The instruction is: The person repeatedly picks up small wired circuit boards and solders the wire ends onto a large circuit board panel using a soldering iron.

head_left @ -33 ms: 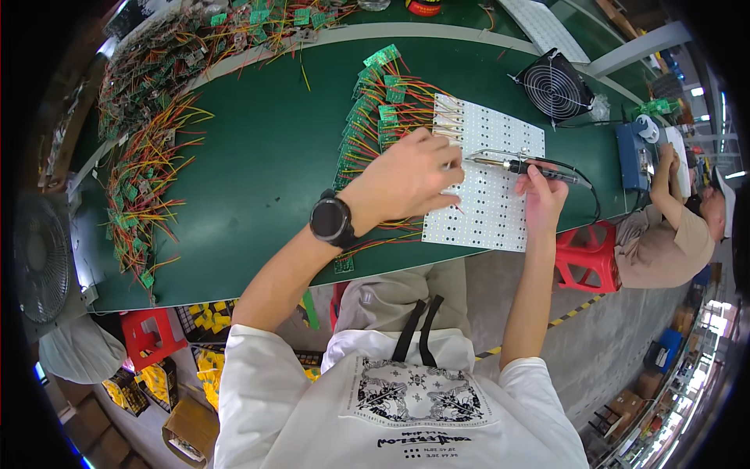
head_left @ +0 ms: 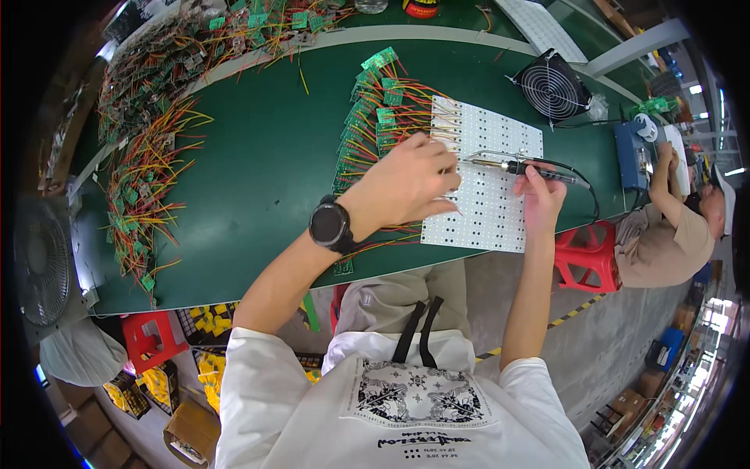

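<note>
Our left hand (head_left: 406,187) reaches over the green table (head_left: 258,164), fingers curled, pinching wires (head_left: 439,131) at the white panel (head_left: 488,176) edge. Our right hand (head_left: 539,191) grips the soldering iron (head_left: 519,166), tip pointing left above the panel.

I see the LED panel (head_left: 488,176) lying flat on the bench (head_left: 258,180), right of centre. My left hand (head_left: 410,184) rests on its left edge, over a fanned row of small wired boards (head_left: 367,117). My right hand (head_left: 539,195) sits on the panel's right side, holding a soldering iron (head_left: 519,166) across it. Behind the panel stands a small fan (head_left: 553,87); to its right, what may be a soldering station (head_left: 631,155). A loose heap of wired boards (head_left: 144,156) lies far left.
</note>
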{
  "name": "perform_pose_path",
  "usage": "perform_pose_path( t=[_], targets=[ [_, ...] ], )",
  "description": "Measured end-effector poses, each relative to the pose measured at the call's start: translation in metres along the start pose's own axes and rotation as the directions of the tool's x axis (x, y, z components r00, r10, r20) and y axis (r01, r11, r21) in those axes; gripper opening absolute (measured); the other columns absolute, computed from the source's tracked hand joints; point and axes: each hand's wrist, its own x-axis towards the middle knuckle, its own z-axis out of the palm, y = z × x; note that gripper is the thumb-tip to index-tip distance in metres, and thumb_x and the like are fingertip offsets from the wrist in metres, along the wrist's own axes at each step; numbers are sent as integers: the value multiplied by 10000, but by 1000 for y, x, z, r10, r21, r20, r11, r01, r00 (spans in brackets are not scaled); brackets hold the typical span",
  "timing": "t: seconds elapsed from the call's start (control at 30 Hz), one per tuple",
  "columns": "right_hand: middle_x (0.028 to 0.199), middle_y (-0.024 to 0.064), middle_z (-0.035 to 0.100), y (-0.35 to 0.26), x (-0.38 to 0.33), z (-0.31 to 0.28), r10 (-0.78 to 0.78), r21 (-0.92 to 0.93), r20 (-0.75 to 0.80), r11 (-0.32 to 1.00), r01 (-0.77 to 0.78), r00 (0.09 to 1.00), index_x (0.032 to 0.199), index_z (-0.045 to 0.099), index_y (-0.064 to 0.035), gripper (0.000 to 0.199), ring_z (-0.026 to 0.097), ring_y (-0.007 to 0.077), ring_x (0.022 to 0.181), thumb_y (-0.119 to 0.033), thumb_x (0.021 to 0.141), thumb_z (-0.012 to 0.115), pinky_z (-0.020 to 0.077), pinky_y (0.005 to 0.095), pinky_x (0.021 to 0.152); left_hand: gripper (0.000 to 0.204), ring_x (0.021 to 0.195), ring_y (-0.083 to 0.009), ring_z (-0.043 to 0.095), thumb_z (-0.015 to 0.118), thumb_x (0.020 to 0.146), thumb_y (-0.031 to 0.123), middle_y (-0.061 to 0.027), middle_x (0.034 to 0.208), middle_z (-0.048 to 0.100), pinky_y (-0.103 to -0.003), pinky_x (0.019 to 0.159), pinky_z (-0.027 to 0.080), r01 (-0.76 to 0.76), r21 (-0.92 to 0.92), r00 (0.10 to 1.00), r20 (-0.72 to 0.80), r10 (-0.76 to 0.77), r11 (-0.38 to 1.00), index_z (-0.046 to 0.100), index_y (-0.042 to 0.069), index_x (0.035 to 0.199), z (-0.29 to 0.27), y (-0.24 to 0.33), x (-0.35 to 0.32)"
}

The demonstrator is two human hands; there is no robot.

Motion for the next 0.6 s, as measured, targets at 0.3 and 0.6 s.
perform_pose_path(
  t=[0.3, 0.6],
  targets=[
    [703, 114, 645, 1, 0, 0, 3, -18, 36, 1000, -2, 999, 1023, 636, 69, 191, 598, 172, 561, -63, 885, 651, 431, 267, 523, 168, 877, -261, 583, 698, 831, 180, -71, 876, 577, -373, 783, 423, 158, -49, 983, 106, -152, 986, 594, 51, 861, 3, 9, -3],
    [729, 109, 653, 1, -1, 1, 2, -2, 49, 1000, -2, 999, 1019, 640, 68, 175, 611, 164, 560, -20, 869, 659, 454, 257, 512, 86, 730, -313, 601, 663, 829, 98, -106, 815, 596, -415, 693, 492, 258, 34, 964, -77, -255, 966, 613, 31, 847, 14, 7, -3]
  ],
)
